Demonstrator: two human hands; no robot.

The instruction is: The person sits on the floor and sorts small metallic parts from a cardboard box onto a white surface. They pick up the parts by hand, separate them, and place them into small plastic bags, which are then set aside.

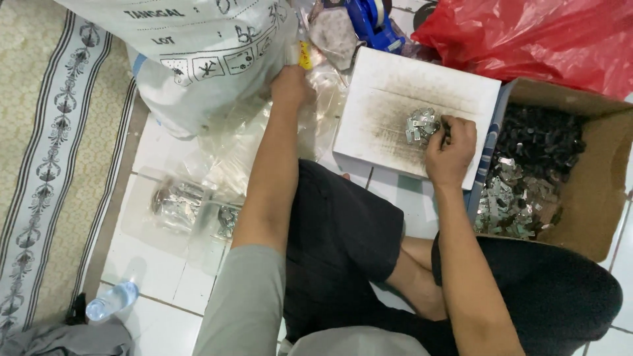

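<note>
- Head view looks down on a person sitting cross-legged on a white tiled floor (pixel 165 277).
- The right hand (pixel 450 150) rests on a white board (pixel 389 86), its fingers curled and pinching at a small pile of shiny metal clips (pixel 422 124) that lies on the board's dirty grey middle, touching the fingertips.
- The left hand (pixel 290 84) reaches far and left, onto clear plastic bags (pixel 244 158) beside a big white sack (pixel 191 59); it is seen from behind, so I cannot tell whether it grips anything or only presses down.
- Just right of the board stands an open cardboard box (pixel 593 191), holding dark small parts at the far end and more silvery metal pieces at the near end.
- A red plastic bag (pixel 527 33) lies at the far right, behind the box.
- A blue tape dispenser (pixel 372 23) sits at the far edge, just beyond the board, next to a small bag of greyish stuff (pixel 333 33).
- On the floor at the left, a clear bag with metal parts (pixel 178 201) lies close to the left forearm.
- A plastic water bottle (pixel 112 300) lies near left, beside a patterned rug (pixel 46 165).
- The person's knees in dark shorts fill the near middle, between the arms.
</note>
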